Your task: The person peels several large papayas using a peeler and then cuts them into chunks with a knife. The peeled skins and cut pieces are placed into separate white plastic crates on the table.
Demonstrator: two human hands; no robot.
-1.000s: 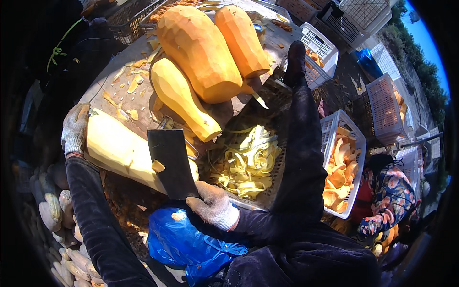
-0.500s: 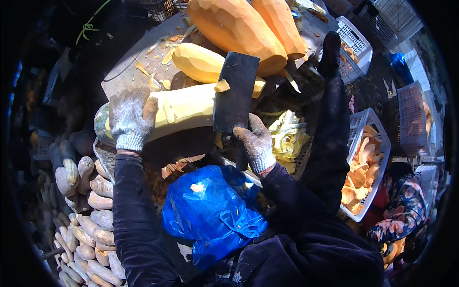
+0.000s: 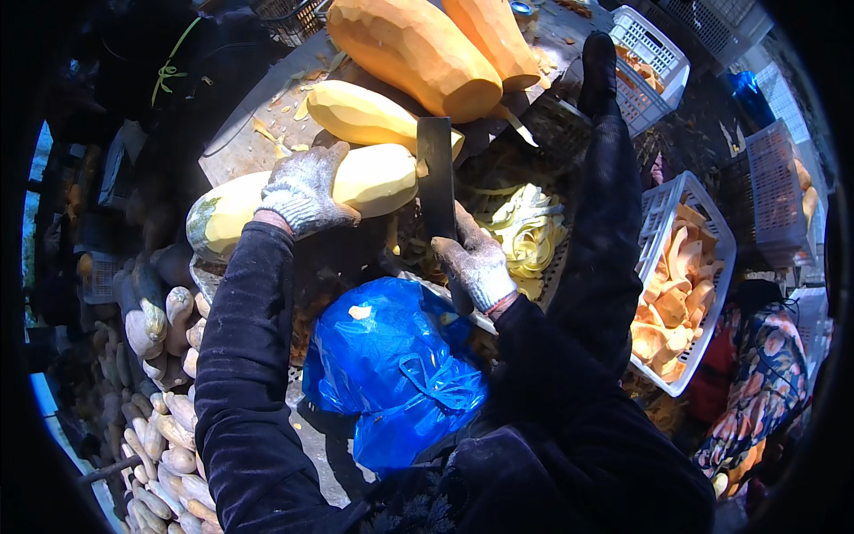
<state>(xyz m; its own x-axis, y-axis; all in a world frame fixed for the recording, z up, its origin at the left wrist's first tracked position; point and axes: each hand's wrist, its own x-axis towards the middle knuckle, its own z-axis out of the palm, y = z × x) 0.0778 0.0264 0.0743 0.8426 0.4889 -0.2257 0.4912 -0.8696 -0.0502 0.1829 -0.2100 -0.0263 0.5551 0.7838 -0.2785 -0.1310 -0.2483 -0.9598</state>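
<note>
Cleaver (image 3: pixel 436 182) swung narrow-on, centre frame, right hand (image 3: pixel 480 263) gripping it; left hand (image 3: pixel 308 189) has slid rightward, fingers clasping the pale squash (image 3: pixel 380 181), seemingly steadying it.

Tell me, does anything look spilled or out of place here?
Slightly: a pale scrap sits on the blue bag, odd because other scraps are gathered in the white crate. More bits lie strewn on the table behind the held squash.
</note>
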